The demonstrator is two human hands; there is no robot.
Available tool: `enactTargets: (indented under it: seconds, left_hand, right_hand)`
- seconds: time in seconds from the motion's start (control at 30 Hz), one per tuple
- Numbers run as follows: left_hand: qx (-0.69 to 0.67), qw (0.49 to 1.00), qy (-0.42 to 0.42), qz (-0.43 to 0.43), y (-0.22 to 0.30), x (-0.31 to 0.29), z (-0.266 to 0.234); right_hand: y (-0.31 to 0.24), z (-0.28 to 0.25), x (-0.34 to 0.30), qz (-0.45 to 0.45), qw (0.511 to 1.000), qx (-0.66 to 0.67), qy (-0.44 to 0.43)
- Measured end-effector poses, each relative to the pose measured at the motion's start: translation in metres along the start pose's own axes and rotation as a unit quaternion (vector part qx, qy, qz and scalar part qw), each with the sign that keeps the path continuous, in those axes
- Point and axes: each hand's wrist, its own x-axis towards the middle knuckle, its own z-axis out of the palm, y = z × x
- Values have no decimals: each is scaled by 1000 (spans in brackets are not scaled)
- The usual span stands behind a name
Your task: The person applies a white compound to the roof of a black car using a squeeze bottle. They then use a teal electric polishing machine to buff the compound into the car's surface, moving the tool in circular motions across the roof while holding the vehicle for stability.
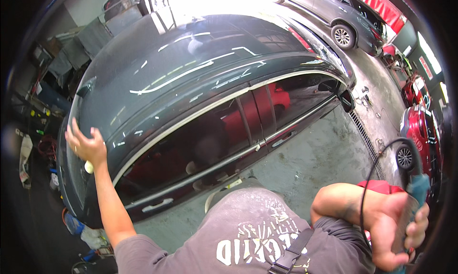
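We locate the teal-and-grey handheld tool (420, 188) inside the right grip (393, 228), at the lower right of the view. The fingers wrap its far side and the palm and thumb bear on its near side, so that the grip is closed firmly around the body. The upper end projects above the fingers and the lower part continues below the hand toward the lower edge. A thin black cable (364, 193) hangs in a loop on the palm side. Motion blur hides the finer detail of the tool.

We find the left grip (87, 145) at the far left, with fingers spread wide, over the rear of the glossy dark car (157, 66). We cannot tell whether the fingertips touch the surface. A small pale yellow rounded object (89, 167) shows just below this hand, beside the wrist; we cannot tell whether it is held.

The car extends across the view in front of both hands, its dark-tinted side windows (200, 131) nearest to us. The tool is well apart from the left grip and clear of the car's side, above the grey painted floor (310, 155).
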Motion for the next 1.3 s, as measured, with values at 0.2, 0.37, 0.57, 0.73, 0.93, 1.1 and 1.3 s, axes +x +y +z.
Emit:
enactTargets:
  seconds: [0.2, 0.37, 0.57, 0.73, 0.93, 1.1, 1.3]
  left_hand:
    - [-446, 891, 49, 63, 220, 59, -39]
    - [-752, 649, -37, 106, 370, 61, -114]
    - [-909, 249, -299, 150, 479, 92, -190]
    - [-908, 56, -402, 105, 536, 126, -227]
    - [-898, -114, -416, -86, 562, 96, -206]
    - [-870, -74, -460, -159, 558, 24, -147]
    - [-828, -31, -526, -190, 556, -41, -127]
  right_hand:
    - [-12, -14, -54, 250, 967, -5, -52]
    - [-17, -21, -54, 423, 894, 84, -119]
    - [-33, -56, -37, 596, 770, 115, -196]
    - [-29, -81, -39, 647, 725, 43, -229]
    - [-39, -101, -108, 792, 578, 77, -182]
    - [-53, -133, -174, 852, 486, 24, -197]
    - [-86, -169, -211, 887, 424, 22, -183]
